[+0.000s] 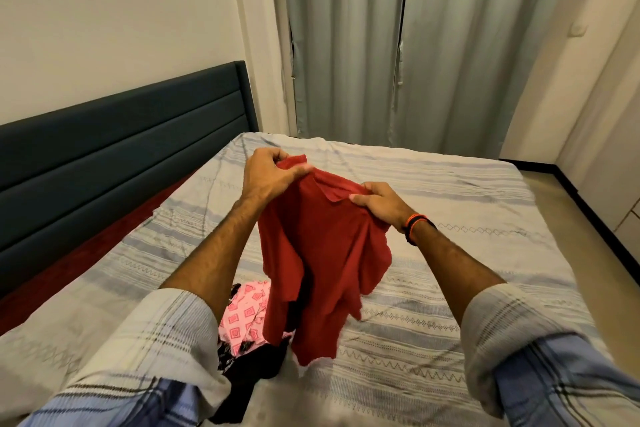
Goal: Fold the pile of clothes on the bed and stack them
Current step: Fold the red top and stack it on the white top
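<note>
A red collared shirt [322,253] hangs in the air above the bed [450,253], its hem trailing near the sheet. My left hand [270,172] pinches the collar at the shirt's top left. My right hand [379,199] grips the collar and shoulder on the right; a dark and orange band sits on that wrist. Below the shirt, near the bed's front edge, lies the rest of the pile: a pink patterned garment [246,315] and a black garment [256,364], both partly hidden by the shirt and my left sleeve.
The bed has a pale striped sheet and a dark blue headboard [121,139] along the left. Grey curtains [398,45] hang behind the far edge. A strip of floor [581,229] runs along the right side next to a wall.
</note>
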`<control>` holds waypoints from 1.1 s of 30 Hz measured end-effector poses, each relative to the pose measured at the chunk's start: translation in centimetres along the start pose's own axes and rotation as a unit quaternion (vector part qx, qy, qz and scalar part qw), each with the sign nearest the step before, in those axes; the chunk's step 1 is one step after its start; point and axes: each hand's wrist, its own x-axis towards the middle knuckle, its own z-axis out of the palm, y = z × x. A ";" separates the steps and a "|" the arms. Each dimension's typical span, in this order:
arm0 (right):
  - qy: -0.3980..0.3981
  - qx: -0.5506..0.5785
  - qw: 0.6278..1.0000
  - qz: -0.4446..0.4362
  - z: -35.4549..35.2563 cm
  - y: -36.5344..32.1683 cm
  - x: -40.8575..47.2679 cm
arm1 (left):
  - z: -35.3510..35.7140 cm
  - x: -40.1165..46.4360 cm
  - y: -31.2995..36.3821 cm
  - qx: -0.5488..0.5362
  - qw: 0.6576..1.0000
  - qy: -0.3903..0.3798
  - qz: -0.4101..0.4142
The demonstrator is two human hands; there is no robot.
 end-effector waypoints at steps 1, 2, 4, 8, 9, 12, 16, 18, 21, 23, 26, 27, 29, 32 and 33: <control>-0.002 -0.016 1.000 -0.011 0.0 0.1 0.1 | -0.2 0.0 -0.1 0.019 1.000 -0.017 -0.003; -0.011 -0.042 0.999 -0.019 -0.1 0.1 0.0 | -0.3 0.0 -0.2 0.034 0.999 -0.021 -0.004; -0.028 -0.119 0.992 -0.026 -0.2 0.1 -0.1 | -0.7 -0.1 0.1 0.049 0.999 0.009 -0.008; 0.014 -0.194 0.980 -0.039 -0.2 0.6 0.1 | -1.1 -0.4 0.6 0.072 0.993 0.091 -0.012; 0.037 -0.193 0.980 -0.038 -0.2 0.6 0.2 | -1.0 -0.5 0.6 0.070 0.992 0.105 -0.020; 0.071 -0.211 0.974 -0.038 -0.4 0.5 0.3 | -1.0 -0.5 0.6 0.064 0.987 0.141 -0.047; 0.030 -0.250 0.968 -0.017 -1.1 0.0 0.4 | -1.4 -0.4 0.0 0.061 0.982 0.159 -0.077; 0.012 -0.262 0.965 -0.010 -1.4 -0.1 0.4 | -1.7 -0.4 -0.4 0.060 0.981 0.162 -0.084; 0.063 -0.227 0.972 -0.018 -1.7 0.0 0.5 | -2.2 -0.3 -1.1 0.057 0.983 0.152 -0.090; 0.134 -0.157 0.978 -0.034 -1.8 0.0 0.7 | -2.5 -0.2 -1.5 0.055 0.984 0.143 -0.094; 0.196 -0.082 0.976 -0.058 -1.9 -0.4 1.2 | -3.0 -0.1 -1.8 0.056 0.984 0.134 -0.098; 0.209 -0.073 0.973 -0.066 -2.0 -0.6 1.3 | -3.1 -0.1 -1.9 0.055 0.985 0.132 -0.098; 0.227 -0.057 0.969 -0.081 -2.1 -1.1 1.5 | -3.2 0.0 -2.1 0.052 0.986 0.129 -0.097; 0.222 -0.036 0.972 -0.068 -2.3 -2.1 1.7 | -3.0 0.2 -2.4 0.043 0.986 0.125 -0.098; 0.214 -0.046 0.974 -0.061 -2.3 -2.3 1.8 | -2.9 0.2 -2.5 0.042 0.986 0.123 -0.100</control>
